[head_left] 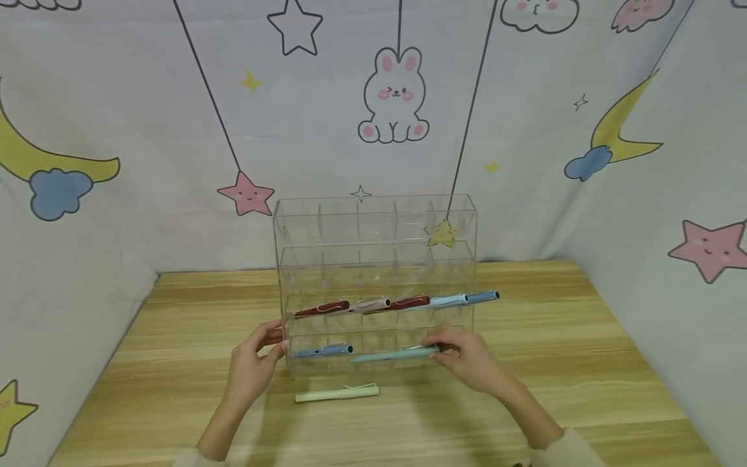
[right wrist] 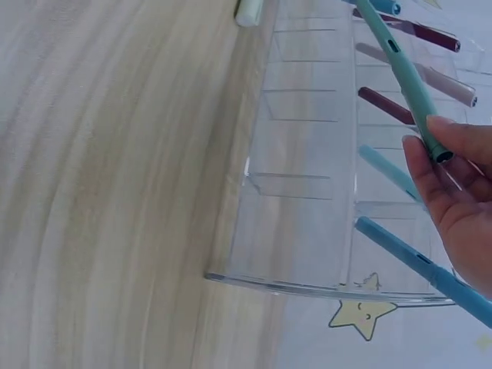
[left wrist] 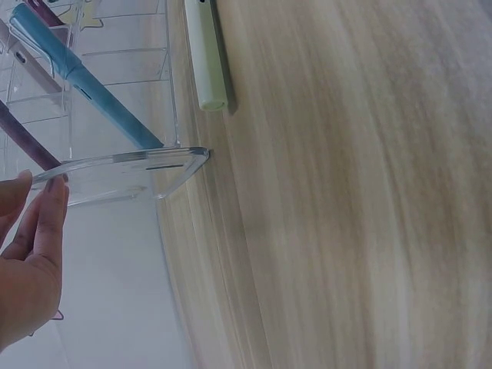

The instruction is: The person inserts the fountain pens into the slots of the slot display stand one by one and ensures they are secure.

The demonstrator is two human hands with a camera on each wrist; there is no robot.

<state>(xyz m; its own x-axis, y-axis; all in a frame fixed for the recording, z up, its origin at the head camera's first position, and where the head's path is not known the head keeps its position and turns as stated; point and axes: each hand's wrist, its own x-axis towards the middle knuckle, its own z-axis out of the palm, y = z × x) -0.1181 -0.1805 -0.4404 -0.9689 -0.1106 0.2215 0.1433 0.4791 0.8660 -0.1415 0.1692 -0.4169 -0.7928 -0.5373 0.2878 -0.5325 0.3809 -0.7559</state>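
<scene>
A clear stepped pen rack point(head_left: 376, 213) with divided compartments stands on the table. Its left side panel is held between the thumb and fingers of my left hand point(head_left: 251, 363), seen also in the left wrist view. My right hand point(head_left: 469, 357) pinches one end of a mint-green pen point(right wrist: 415, 92), which points left across the front of the lowest tier. In that tier's leftmost compartment rests a blue pen point(head_left: 323, 351). One tier higher lie two dark red pens point(head_left: 332, 307), a pinkish pen point(head_left: 373, 303), a light blue pen point(head_left: 449, 300) and another blue pen point(head_left: 484, 297).
A pale green pen point(head_left: 336, 393) lies on the wood-grain table point(head_left: 192, 324) in front of the rack. Behind the rack hangs a white curtain point(head_left: 327, 130) printed with stars and a rabbit. More curtain closes in both sides.
</scene>
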